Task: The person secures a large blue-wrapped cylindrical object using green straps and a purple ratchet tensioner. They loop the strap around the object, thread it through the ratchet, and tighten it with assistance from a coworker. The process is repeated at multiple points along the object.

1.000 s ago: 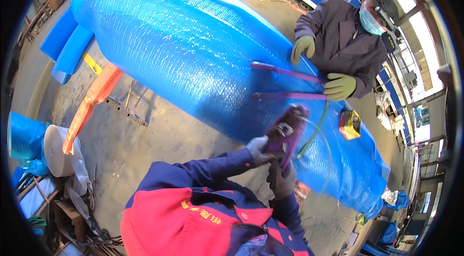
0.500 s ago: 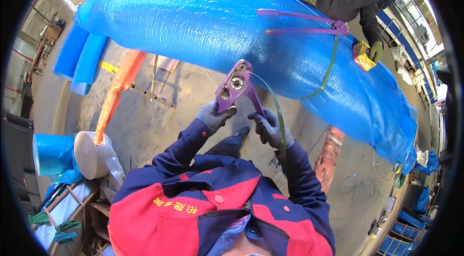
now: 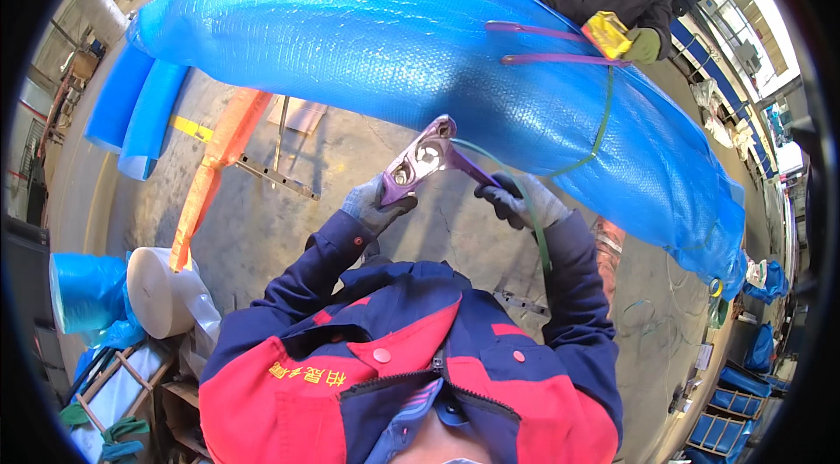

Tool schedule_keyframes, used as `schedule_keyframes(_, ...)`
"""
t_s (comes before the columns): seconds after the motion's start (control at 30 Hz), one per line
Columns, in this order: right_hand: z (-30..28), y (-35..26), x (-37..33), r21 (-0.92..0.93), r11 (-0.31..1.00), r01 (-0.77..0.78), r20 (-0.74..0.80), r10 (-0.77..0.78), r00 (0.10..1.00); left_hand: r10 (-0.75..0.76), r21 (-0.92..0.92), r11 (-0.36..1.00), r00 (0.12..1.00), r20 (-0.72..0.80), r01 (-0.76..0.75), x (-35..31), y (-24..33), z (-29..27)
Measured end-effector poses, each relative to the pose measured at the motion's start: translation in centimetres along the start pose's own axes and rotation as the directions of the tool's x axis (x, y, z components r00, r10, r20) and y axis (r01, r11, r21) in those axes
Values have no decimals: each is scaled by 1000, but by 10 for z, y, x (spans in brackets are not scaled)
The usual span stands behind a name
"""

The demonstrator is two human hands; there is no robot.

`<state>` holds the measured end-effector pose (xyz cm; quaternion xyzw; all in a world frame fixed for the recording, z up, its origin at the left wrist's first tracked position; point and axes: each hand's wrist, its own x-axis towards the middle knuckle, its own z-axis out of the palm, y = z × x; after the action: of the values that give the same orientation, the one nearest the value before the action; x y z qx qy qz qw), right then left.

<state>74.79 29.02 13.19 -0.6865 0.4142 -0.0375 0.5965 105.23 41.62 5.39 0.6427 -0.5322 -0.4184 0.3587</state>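
My gloved left hand [image 3: 376,206] grips the body of a purple strapping tensioner [image 3: 422,158]. Its lever is in my gloved right hand [image 3: 525,200], held out to the right of the body. A green strap [image 3: 595,149] bends round the large bundle in blue bubble wrap [image 3: 332,35]. A free length of green strap [image 3: 541,241] arcs from the tensioner past my right hand and hangs by my sleeve. On the bundle rests a purple long-handled tool [image 3: 551,59]; its head is partly hidden behind a yellow box [image 3: 605,33], which a co-worker's gloved hand [image 3: 643,45] holds.
Orange-wrapped supports [image 3: 210,171] stand below the bundle. At left are blue rolls [image 3: 144,123] and a white wrap roll [image 3: 166,284] beside another blue roll [image 3: 87,289]. A metal bar [image 3: 276,177] lies on the floor. Loose strap [image 3: 652,315] lies at right.
My right hand has moved right and slightly up, swinging the lever away from the tensioner's body. The co-worker's hand has brought the yellow box left and up, over the long-handled tool's head.
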Motion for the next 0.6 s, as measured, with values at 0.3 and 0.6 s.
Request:
schedule_keyframes(0.3,-4,-61,103,76,997,-3,239,-15,971,-4,-29,1000,999,39,5,47,-20,-105)
schedule_keyframes(0.6,154,-103,180,467,867,174,-198,-89,976,-13,-333,943,995,-96,-20,86,-23,-149)
